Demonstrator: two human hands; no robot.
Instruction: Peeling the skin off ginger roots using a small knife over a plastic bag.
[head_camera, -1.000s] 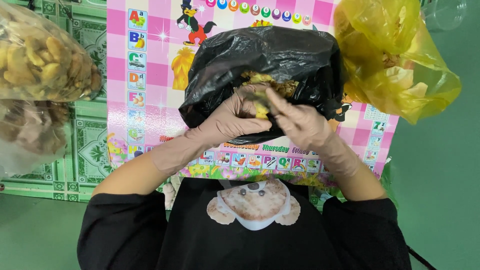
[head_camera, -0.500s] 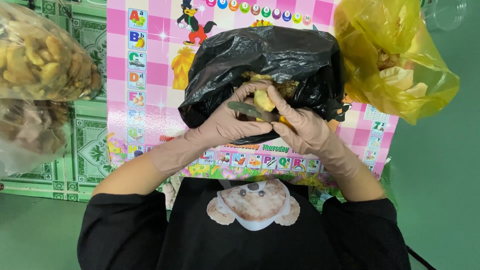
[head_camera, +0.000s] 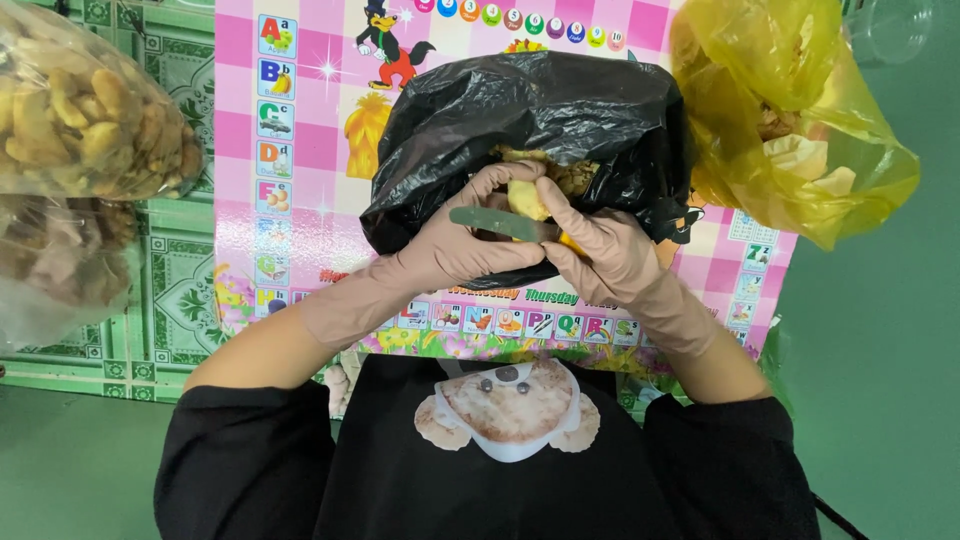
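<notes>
Both my hands wear tan rubber gloves and meet at the mouth of a black plastic bag (head_camera: 540, 110) that holds pale nuts (head_camera: 565, 172). My left hand (head_camera: 465, 250) pinches a pale yellow nut (head_camera: 524, 198) between thumb and fingers. My right hand (head_camera: 605, 255) grips a small knife (head_camera: 495, 221). Its grey-green blade lies across the left fingers, pointing left, just under the nut. An orange bit of the handle shows at the right palm.
A clear bag of yellow nuts (head_camera: 90, 120) hangs at the upper left, with a second clear bag (head_camera: 55, 265) below it. A yellow plastic bag (head_camera: 800, 120) sits at the upper right. Everything rests on a pink alphabet mat (head_camera: 300, 190) over green patterned floor (head_camera: 170, 300).
The hands came slightly out of the bag's mouth with a nut. The knife blade, hidden a second ago, now lies in view across the left fingers.
</notes>
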